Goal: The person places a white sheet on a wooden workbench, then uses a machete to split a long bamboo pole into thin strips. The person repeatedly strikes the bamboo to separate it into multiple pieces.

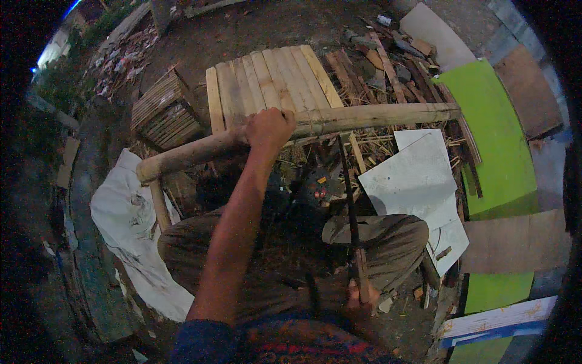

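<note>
A thick bamboo pole (376, 116) lies crosswise in front of me, its cut left end nearer to me than its right. My left hand (271, 127) is closed over the top of the pole, left of its middle. Low on the right, my right hand (362, 295) is wrapped round the wooden handle of a saw (350, 203). Its long, narrow, dark blade points away from me, and the tip meets the pole's near underside. The teeth are too small to make out. Behind the pole rests a slatted bamboo panel (267, 82).
A slatted crate (167, 109) stands at the far left, above a white sack (130, 209). Scrap wood (388, 67) is heaped at the far right. White boards (415, 176) lie near my right knee, beside a green sheet (491, 127). A bamboo stake (159, 206) stands under the pole's left end.
</note>
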The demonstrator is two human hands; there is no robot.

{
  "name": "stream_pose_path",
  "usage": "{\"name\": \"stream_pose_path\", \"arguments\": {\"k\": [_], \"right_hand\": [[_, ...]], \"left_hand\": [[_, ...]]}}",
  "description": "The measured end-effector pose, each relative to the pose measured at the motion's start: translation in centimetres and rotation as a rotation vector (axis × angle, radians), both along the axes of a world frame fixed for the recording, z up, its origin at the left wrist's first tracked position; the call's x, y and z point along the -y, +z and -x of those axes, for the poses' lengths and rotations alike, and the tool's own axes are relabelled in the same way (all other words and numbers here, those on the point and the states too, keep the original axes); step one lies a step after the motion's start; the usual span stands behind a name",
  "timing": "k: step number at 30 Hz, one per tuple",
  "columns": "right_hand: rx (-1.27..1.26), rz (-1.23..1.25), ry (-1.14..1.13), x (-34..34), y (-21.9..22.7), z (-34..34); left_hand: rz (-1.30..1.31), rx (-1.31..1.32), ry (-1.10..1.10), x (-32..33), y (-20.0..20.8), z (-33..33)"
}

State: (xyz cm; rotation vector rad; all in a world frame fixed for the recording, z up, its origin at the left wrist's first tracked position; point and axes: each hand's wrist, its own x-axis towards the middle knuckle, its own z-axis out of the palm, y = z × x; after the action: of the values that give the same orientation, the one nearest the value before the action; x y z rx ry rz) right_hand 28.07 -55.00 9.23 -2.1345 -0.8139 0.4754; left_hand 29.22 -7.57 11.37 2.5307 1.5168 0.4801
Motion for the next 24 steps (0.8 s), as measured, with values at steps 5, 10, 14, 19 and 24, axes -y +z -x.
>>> {"name": "stream_pose_path", "arguments": {"k": [5, 10, 14, 19, 24], "right_hand": [[0.083, -0.018, -0.065, 3.3, -4.1, -0.4], [-0.144, 0.226, -0.13, 1.6, -0.7, -0.5], [0.023, -0.003, -0.025, 0.9, -2.0, -0.5], [-0.009, -0.442, 0.098, -6.2, -0.3, -0.9], [-0.132, -0.383, 0.082, -10.4, 2.6, -1.5]], "left_hand": [[0.02, 0.096, 0.034, -1.4, -0.2, -0.3], [-0.023, 0.103, 0.02, -1.3, 0.4, -0.5], [0.048, 0.066, 0.044, -2.8, 1.8, -0.9], [-0.131, 0.104, 0.014, -4.2, 2.4, -1.4], [-0.352, 0.263, -0.187, -1.9, -0.4, -0.9]]}}
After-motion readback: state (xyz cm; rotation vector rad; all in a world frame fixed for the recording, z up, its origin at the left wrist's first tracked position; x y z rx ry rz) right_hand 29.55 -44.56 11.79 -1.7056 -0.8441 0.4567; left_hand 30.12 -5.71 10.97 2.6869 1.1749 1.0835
